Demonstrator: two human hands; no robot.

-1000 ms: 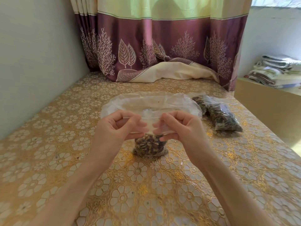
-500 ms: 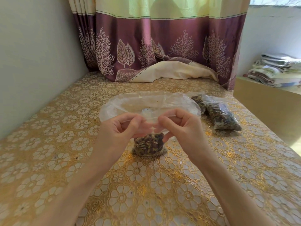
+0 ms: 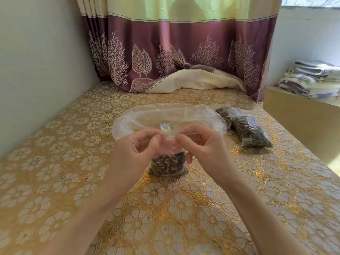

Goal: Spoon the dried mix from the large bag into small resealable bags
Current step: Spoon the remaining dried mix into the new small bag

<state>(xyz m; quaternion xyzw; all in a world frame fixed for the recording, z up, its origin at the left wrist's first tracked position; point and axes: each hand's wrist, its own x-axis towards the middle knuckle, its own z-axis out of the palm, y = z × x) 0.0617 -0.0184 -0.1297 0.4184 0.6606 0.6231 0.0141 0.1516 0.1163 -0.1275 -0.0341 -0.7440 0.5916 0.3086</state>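
Note:
A small clear resealable bag (image 3: 168, 165) with dark dried mix in its lower half stands on the gold floral tablecloth (image 3: 92, 159). My left hand (image 3: 139, 150) and my right hand (image 3: 200, 144) both pinch its top strip, thumbs and forefingers close together at the middle. Behind them lies the large clear plastic bag (image 3: 165, 116), open and flattened, almost empty, with a clear spoon bowl (image 3: 167, 126) showing inside it. Several filled small bags (image 3: 246, 127) lie to the right.
A wall runs along the left side of the table. A purple and yellow curtain (image 3: 184, 52) hangs at the back, with its hem bunched on the table. A low cabinet (image 3: 301, 115) with folded cloths (image 3: 312, 78) stands to the right.
Both hands have slid a little along the small bag's top strip and stay pinched on it. The small bag's base has stayed on the table.

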